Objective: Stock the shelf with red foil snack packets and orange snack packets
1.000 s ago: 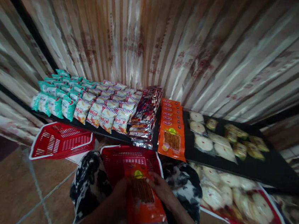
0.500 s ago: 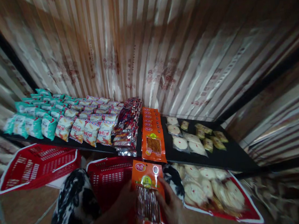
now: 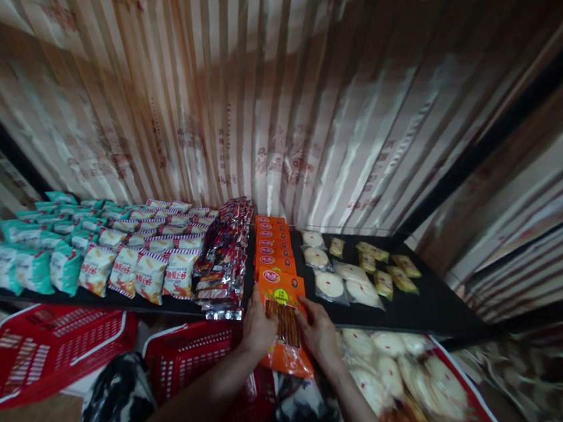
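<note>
The person held an orange packet [image 3: 288, 331] by its two long sides at the front edge of the black shelf [image 3: 437, 309], its lower end reaching out past that edge. The fingers of the left hand [image 3: 259, 326] pinched one side and those of the right hand [image 3: 320, 333] the other. In this view its top overlapped the nearest of a row of matching packets [image 3: 271, 242]; whether they touched could not be told. A light, level grip, equal on both sides, seemed best, since the thin film would likely buckle if squeezed, and holding its edges in line with the row would keep it straight. The packet was flat and oblong, glossy, with a clear window over brown sticks [image 3: 282, 315]. To its left lay dark, crinkled foil sachets [image 3: 225, 250]; toward the shelf's right end lay smooth white discs [image 3: 329, 285] in clear wrap and small gold packets [image 3: 384, 284] with crimped ends.
</note>
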A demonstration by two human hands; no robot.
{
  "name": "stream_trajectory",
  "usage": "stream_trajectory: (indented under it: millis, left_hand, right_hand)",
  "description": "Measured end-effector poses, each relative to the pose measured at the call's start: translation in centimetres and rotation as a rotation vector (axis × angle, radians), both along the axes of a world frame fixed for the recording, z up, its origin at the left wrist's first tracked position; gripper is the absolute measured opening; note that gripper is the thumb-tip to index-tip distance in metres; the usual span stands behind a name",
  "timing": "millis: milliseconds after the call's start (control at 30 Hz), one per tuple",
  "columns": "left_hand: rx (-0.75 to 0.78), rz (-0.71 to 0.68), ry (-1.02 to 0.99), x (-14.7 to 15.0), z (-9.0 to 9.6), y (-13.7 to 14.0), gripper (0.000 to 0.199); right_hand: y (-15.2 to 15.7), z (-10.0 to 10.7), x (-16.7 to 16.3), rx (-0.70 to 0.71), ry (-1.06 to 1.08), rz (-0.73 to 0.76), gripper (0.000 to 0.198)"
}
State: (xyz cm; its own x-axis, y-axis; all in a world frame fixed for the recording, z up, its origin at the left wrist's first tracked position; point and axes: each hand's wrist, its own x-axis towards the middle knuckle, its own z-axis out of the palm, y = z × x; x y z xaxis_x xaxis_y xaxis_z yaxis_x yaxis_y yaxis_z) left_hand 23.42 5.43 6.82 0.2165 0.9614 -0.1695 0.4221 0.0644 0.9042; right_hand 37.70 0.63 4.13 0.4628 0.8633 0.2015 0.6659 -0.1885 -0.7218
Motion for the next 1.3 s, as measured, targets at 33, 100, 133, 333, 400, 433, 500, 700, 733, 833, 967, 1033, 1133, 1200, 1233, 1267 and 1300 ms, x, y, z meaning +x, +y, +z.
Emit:
stream_trajectory:
  millis: [33, 100, 133, 333, 400, 433, 500, 700, 733, 833, 967, 1033, 1133, 1200, 1233, 1267, 1300]
  left_hand:
    - [0.006, -0.011, 0.055, 0.4, 0.2, 0.6, 0.069]
    - [0.007, -0.038, 0.157, 1.1, 0.5, 1.5, 0.063]
    - [0.008, -0.052, 0.198, 1.4, 0.6, 1.9, 0.061]
    - [-0.013, -0.083, 0.359, 2.4, 1.0, 2.9, 0.058]
    - [0.012, -0.079, 0.395, 2.7, 0.8, 3.0, 0.058]
    - [0.029, -0.076, 0.416, 2.8, 0.6, 3.0, 0.058]
    - [0.048, -0.071, 0.462, 3.0, 0.3, 3.1, 0.058]
    - [0.106, -0.061, 0.601, 3.3, -0.1, 2.8, 0.057]
    - [0.131, -0.056, 0.621, 3.3, -0.1, 2.6, 0.056]
    - [0.217, -0.037, 0.656, 3.5, -0.3, 2.2, 0.053]
    - [0.367, -0.050, 0.629, 3.9, -1.1, 1.9, 0.052]
    - [0.427, -0.082, 0.607, 4.5, -1.5, 2.2, 0.050]
    - [0.487, -0.129, 0.595, 5.6, -2.2, 3.1, 0.046]
    - [0.528, -0.140, 0.595, 6.3, -2.7, 3.9, 0.046]
    - [0.546, -0.139, 0.601, 6.5, -3.0, 4.2, 0.046]
    - [0.562, -0.135, 0.613, 6.7, -3.4, 4.6, 0.047]
    - [0.579, -0.131, 0.629, 6.8, -3.7, 4.9, 0.047]
  right_hand:
    - [0.8, -0.1, 0.3, 0.001, -0.016, 0.004, 0.044]
    - [2.1, -0.3, 0.8, 0.000, -0.040, 0.013, 0.041]
    - [2.6, -0.4, 1.1, -0.004, -0.051, 0.018, 0.041]
    - [4.5, -1.5, 1.9, -0.051, -0.100, 0.048, 0.040]
    - [4.7, -1.9, 2.0, -0.038, -0.111, 0.041, 0.038]
    - [4.8, -2.1, 2.0, -0.021, -0.116, 0.036, 0.037]
    - [4.9, -2.5, 2.1, 0.013, -0.124, 0.029, 0.036]
    - [4.9, -3.0, 2.0, 0.004, -0.151, 0.017, 0.037]
    - [4.9, -3.0, 2.0, 0.001, -0.153, 0.016, 0.037]
    - [4.9, -2.8, 1.9, -0.014, -0.152, 0.020, 0.039]
    - [4.9, -2.6, 1.9, -0.041, -0.149, 0.021, 0.041]
    - [4.9, -2.5, 1.9, -0.048, -0.147, 0.019, 0.041]
    - [4.9, -2.3, 1.7, -0.057, -0.150, 0.011, 0.040]
    - [4.9, -2.3, 1.6, -0.063, -0.154, 0.004, 0.040]
    - [4.9, -2.3, 1.5, -0.065, -0.156, -0.001, 0.040]
    - [4.8, -2.3, 1.5, -0.066, -0.161, -0.006, 0.040]
    - [4.8, -2.3, 1.5, -0.068, -0.175, -0.012, 0.040]
